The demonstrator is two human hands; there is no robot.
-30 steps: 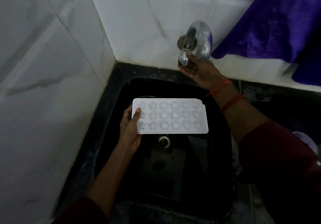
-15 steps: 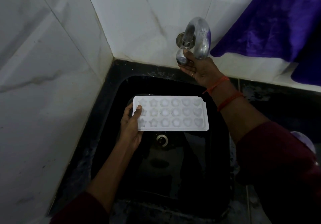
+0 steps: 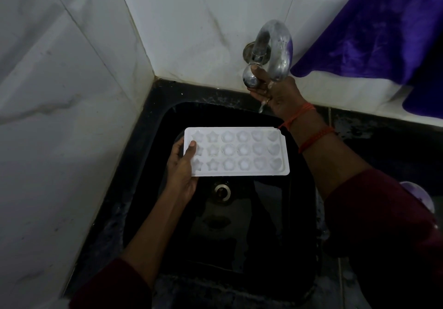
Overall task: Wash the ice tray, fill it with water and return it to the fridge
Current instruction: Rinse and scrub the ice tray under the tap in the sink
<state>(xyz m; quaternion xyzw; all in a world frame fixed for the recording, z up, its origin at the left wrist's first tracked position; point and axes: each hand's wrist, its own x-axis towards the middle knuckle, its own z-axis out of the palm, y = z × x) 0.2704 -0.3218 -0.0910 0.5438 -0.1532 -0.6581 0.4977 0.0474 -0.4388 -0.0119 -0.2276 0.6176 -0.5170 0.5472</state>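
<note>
A white ice tray (image 3: 242,151) with star, round and heart moulds is held level over the black sink (image 3: 153,121). My left hand (image 3: 182,164) grips its left end, thumb on top. My right hand (image 3: 275,92) is wrapped round the knob of the chrome wall tap (image 3: 275,52), below the curved spout. A short trickle of water (image 3: 261,108) falls from under the hand, above the tray's far right end.
The sink's drain (image 3: 221,190) lies under the tray. White tiled walls (image 3: 72,92) close in on the left and behind. A purple cloth (image 3: 374,28) hangs at the upper right. A pale rounded object (image 3: 418,194) sits at the right edge.
My right hand has closed further round the tap knob and a little water now drops from it. The tray has stayed level in my left hand.
</note>
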